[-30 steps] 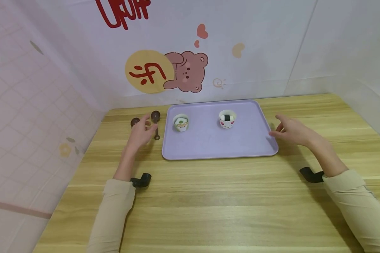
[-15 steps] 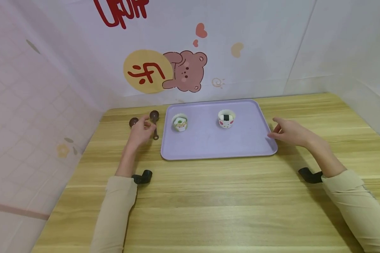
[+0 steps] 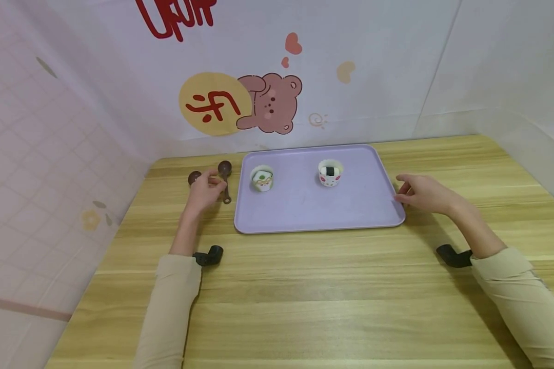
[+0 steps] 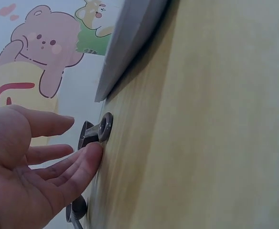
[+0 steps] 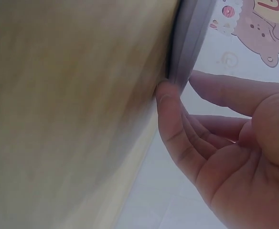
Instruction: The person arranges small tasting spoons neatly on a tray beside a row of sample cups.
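Note:
In the head view, a lilac tray point(image 3: 300, 210) lies on the wooden table, with two patterned paper cups point(image 3: 262, 183) on it. The right cup point(image 3: 330, 177) contains a white piece with a black band. My right hand point(image 3: 422, 193) is at the tray's right edge; in the right wrist view, thumb and fingers stand on either side of the rim point(image 5: 189, 43). My left hand point(image 3: 205, 192) is left of the tray, between two dark brown round-bowled spoons. Its fingertips lie near a ring-ended handle point(image 4: 106, 126), thumb apart; contact cannot be told. The other spoon point(image 3: 194, 177) is partly hidden.
A white wall sheet point(image 3: 383, 97) with a cartoon bear rises right behind the table's back edge. Another sheet point(image 3: 60, 169) borders the table on the left. Black wrist mounts point(image 3: 211, 255) sit below both hands.
My left hand has shifted slightly down, and its fingers have drawn in a little beside the spoon handle. My right hand stays at the tray's edge, having dipped slightly. Tray and cups look unmoved.

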`<state>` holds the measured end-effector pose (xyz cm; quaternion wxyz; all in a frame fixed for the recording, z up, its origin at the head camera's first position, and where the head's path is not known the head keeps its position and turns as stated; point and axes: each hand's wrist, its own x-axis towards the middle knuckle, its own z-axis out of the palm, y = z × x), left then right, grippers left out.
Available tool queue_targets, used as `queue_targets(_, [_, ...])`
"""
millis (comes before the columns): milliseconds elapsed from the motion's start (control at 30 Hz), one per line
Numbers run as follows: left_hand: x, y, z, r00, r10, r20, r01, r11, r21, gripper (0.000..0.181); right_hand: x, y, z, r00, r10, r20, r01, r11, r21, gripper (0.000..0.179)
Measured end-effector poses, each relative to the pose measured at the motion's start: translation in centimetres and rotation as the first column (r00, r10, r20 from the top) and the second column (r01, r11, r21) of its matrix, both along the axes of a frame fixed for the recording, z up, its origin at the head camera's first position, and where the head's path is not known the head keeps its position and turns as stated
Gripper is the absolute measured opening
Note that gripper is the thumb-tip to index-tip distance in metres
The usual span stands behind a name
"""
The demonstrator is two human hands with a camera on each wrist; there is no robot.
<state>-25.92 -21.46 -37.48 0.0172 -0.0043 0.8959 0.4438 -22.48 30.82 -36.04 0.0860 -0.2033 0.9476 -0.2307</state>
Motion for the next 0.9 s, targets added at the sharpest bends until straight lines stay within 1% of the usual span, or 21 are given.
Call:
queue_targets(133, [-0.1,0.2,-0.1,1.0,0.008,0.013,-0.009,0.999,0.042,0.054,0.1,-0.1,0.0,1.0,0.004,0.029,-0.004,1.0,-0.029,0.046])
queue_targets(267, [-0.2,0.2,-0.1,1.0,0.016,0.022,-0.018,0.998,0.056,0.052,0.2,0.0,-0.1,0.998,0.009,0.056,-0.006,0.998,-0.057,0.041])
queue_targets(400, [-0.4,0.3,-0.2,0.999,0.025,0.025,-0.027,0.998,0.057,0.05,0.2,0.0,-0.1,0.996,0.004,0.086,0.003,0.996,-0.084,0.041])
queue_targets(567, [-0.6,0.4,-0.4,0.999,0.039,0.012,-0.04,0.997,0.063,0.047,0.1,0.1,-0.1,0.994,-0.005,0.113,0.016,0.995,-0.096,0.04])
queue_targets(733, [-0.9,0.5,-0.6,0.998,0.06,0.011,-0.061,0.995,0.085,0.046,-0.1,0.1,-0.1,0.992,-0.001,0.126,0.012,0.996,-0.094,0.04])
queue_targets(900, [-1.2,0.5,-0.7,0.996,0.083,0.017,-0.085,0.992,0.09,0.044,-0.1,0.1,-0.1,0.992,0.003,0.127,0.01,0.995,-0.102,0.04])
